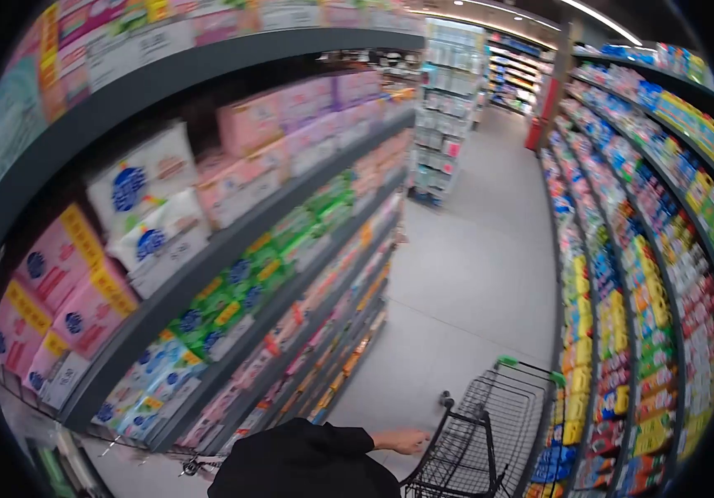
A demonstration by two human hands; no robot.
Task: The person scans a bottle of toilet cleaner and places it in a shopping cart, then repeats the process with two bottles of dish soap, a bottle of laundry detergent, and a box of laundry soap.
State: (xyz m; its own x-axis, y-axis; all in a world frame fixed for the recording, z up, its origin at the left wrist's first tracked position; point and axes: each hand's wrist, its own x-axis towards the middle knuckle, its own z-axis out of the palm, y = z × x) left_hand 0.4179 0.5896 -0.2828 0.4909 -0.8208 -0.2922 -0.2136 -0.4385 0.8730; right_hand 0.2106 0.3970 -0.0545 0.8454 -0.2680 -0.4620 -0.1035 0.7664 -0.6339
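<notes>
Out of a black sleeve at the bottom middle comes my left hand. It is at the near side of a black wire shopping cart, its fingers curled at the cart's handle bar. The hand is small in view and its fingertips do not show clearly. Green pieces mark the cart's far corners, and much of the wire basket's bottom shows through. My right hand is not in view.
To the left, a long grey shelf holds pink, white and green packs. Colourful packets fill the curved-looking shelves on the right, close beside the cart. A display rack and a red post stand farther along the pale floor.
</notes>
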